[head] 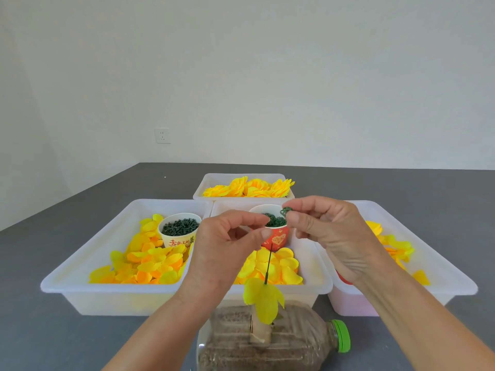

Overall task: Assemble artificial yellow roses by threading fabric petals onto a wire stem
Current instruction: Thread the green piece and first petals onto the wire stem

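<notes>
A thin dark wire stem (pixel 268 263) stands upright from a cardboard tube (pixel 261 330) set in a sand-filled plastic bottle (pixel 267 341) lying on its side. A yellow fabric petal (pixel 263 298) sits threaded low on the stem. My right hand (pixel 332 236) pinches a small green ring piece (pixel 286 211) between thumb and forefinger, above the red paper cup (pixel 278 238). My left hand (pixel 227 245) hovers just left of the stem's top, thumb and forefinger curled close together; I cannot see anything held in it.
Three white trays of loose yellow petals lie ahead: left (pixel 88 263), middle (pixel 310 266), right (pixel 439 263). A white cup of dark green pieces (pixel 180 228) stands in the left tray. A far tray (pixel 211 183) holds finished yellow roses (pixel 249 188). All rest on a grey table (pixel 53 341).
</notes>
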`<state>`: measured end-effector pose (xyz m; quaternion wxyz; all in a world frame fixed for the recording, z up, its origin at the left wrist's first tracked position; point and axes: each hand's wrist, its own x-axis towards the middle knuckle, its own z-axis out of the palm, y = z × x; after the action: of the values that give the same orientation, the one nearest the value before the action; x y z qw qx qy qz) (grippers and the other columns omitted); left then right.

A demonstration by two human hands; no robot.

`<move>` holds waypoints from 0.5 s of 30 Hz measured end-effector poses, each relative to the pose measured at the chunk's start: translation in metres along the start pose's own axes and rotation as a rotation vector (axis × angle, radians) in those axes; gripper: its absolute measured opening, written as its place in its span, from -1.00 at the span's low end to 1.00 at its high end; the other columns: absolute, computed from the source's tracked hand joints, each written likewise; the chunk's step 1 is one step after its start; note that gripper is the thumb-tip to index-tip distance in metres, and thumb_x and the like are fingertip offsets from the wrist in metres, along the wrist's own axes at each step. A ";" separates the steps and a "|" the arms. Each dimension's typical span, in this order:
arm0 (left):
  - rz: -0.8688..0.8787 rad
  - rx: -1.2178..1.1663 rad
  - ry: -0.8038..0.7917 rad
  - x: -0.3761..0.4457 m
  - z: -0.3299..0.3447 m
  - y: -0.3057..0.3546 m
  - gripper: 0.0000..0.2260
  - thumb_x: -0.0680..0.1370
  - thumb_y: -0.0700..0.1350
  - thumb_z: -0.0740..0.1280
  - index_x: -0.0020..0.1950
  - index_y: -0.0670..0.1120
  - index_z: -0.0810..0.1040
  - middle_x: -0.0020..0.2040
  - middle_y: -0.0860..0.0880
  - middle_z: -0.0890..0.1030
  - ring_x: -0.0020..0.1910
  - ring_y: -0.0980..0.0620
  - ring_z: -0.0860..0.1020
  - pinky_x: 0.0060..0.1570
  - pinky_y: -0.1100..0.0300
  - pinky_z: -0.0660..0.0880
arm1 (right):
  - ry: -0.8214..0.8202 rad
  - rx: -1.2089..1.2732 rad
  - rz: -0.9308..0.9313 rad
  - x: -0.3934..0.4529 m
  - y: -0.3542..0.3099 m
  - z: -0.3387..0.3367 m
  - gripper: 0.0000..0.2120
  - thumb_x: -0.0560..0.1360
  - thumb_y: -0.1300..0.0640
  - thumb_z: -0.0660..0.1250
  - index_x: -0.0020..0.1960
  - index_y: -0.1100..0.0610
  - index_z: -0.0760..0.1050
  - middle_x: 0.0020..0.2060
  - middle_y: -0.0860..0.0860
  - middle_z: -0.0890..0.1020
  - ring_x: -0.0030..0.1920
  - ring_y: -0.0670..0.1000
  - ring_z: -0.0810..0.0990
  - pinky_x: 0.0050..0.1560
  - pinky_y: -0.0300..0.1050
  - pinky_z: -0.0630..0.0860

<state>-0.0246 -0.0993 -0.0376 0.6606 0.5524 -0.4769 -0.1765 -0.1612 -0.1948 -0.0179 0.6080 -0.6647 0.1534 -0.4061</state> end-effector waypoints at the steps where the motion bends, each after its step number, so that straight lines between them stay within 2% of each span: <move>1: -0.014 -0.008 0.001 -0.003 0.001 -0.001 -0.87 0.36 -0.26 0.48 -0.16 -0.05 0.67 -0.47 0.06 0.55 -0.43 0.13 0.50 -0.34 0.30 0.47 | 0.010 0.015 0.010 -0.003 0.003 -0.001 -0.89 0.20 0.15 0.43 -0.28 0.05 0.68 -0.42 -0.08 0.64 -0.45 -0.17 0.51 -0.37 -0.35 0.47; 3: -0.023 -0.023 -0.014 -0.008 0.002 -0.003 -0.85 0.34 -0.28 0.49 -0.21 -0.04 0.66 -0.49 0.11 0.55 -0.46 0.19 0.44 -0.40 0.38 0.40 | 0.019 0.047 0.028 -0.008 0.008 0.000 -0.86 0.19 0.16 0.42 -0.28 0.01 0.69 -0.42 -0.08 0.64 -0.45 -0.17 0.52 -0.39 -0.35 0.46; 6: -0.023 -0.015 -0.038 -0.013 0.006 -0.005 -0.83 0.34 -0.30 0.49 -0.26 -0.02 0.66 -0.52 0.15 0.52 -0.51 0.24 0.37 -0.46 0.45 0.32 | 0.032 0.101 0.050 -0.015 0.017 0.003 -0.84 0.15 0.15 0.45 -0.26 0.04 0.70 -0.36 -0.01 0.68 -0.41 -0.13 0.60 -0.35 -0.33 0.51; 9: -0.054 -0.031 -0.021 -0.015 0.010 -0.010 -0.89 0.34 -0.29 0.49 -0.24 -0.09 0.66 -0.49 0.11 0.56 -0.47 0.22 0.43 -0.42 0.42 0.37 | 0.042 0.056 0.018 -0.018 0.024 0.007 -0.80 0.15 0.12 0.48 -0.22 0.03 0.70 -0.29 0.01 0.70 -0.29 -0.13 0.62 -0.28 -0.33 0.52; 11: -0.076 -0.062 -0.009 -0.015 0.011 -0.012 -0.87 0.35 -0.28 0.48 -0.28 -0.05 0.67 -0.43 0.05 0.60 -0.41 0.16 0.47 -0.36 0.37 0.43 | 0.034 0.053 -0.007 -0.018 0.028 0.009 -0.83 0.17 0.15 0.46 -0.24 0.04 0.69 -0.30 0.01 0.70 -0.29 -0.16 0.63 -0.27 -0.36 0.50; 15: -0.118 -0.121 -0.012 -0.016 0.011 -0.015 -0.89 0.32 -0.21 0.49 -0.36 -0.02 0.68 -0.42 0.02 0.60 -0.42 0.16 0.46 -0.37 0.36 0.42 | 0.016 -0.007 -0.046 -0.018 0.032 0.013 -0.83 0.17 0.12 0.47 -0.24 0.01 0.69 -0.28 0.07 0.71 -0.19 -0.08 0.66 -0.13 -0.27 0.57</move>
<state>-0.0369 -0.0988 -0.0588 0.6785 0.5374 -0.4357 -0.2469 -0.1532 -0.1804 -0.0531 0.5950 -0.6670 0.1445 -0.4246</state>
